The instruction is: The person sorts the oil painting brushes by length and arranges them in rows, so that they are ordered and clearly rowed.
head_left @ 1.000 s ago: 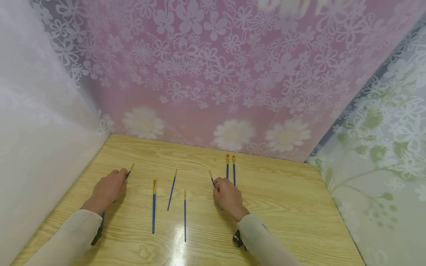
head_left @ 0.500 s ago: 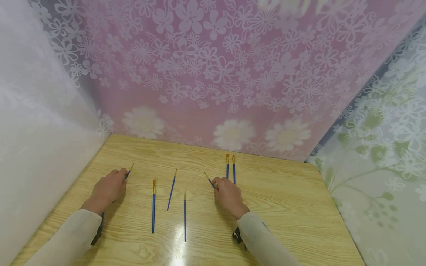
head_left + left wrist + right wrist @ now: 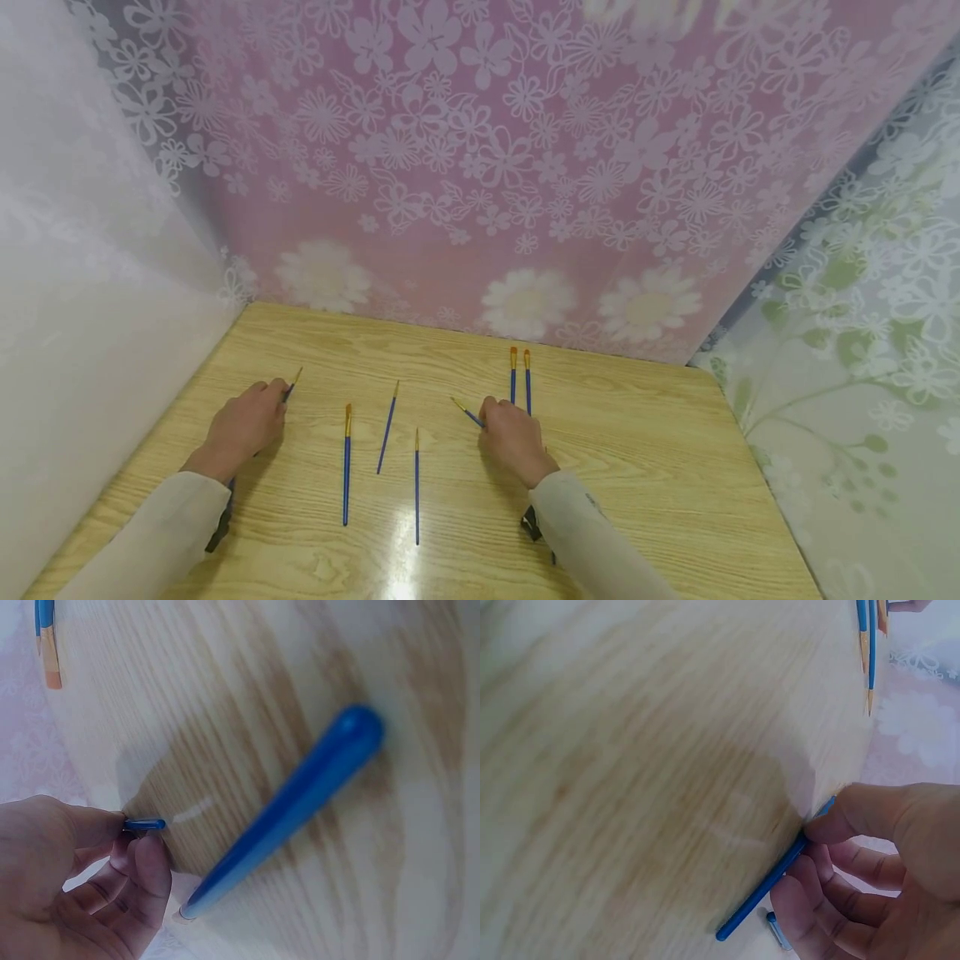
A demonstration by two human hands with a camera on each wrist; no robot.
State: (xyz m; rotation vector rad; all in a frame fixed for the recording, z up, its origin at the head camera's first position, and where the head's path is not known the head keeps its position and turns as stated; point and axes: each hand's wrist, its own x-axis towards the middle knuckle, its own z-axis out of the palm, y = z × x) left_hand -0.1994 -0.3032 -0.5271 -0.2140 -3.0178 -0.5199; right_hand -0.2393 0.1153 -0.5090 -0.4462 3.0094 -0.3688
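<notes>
Swung leftward, brush (image 3: 465, 411) pinched in right hand (image 3: 513, 439) fingers (handle hidden); left hand (image 3: 243, 427) likewise gripping.

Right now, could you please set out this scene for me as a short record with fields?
Surface: wooden table, floral curtains on the back and right sides
Left hand: pinches a blue paintbrush, tip pointing away
Right hand: pinches a blue paintbrush, tip angled to the left
Loose brushes between the hands: three, lying apart
Pair of brushes: side by side, beyond the right hand
Sleeves: light-coloured, on both arms
</notes>
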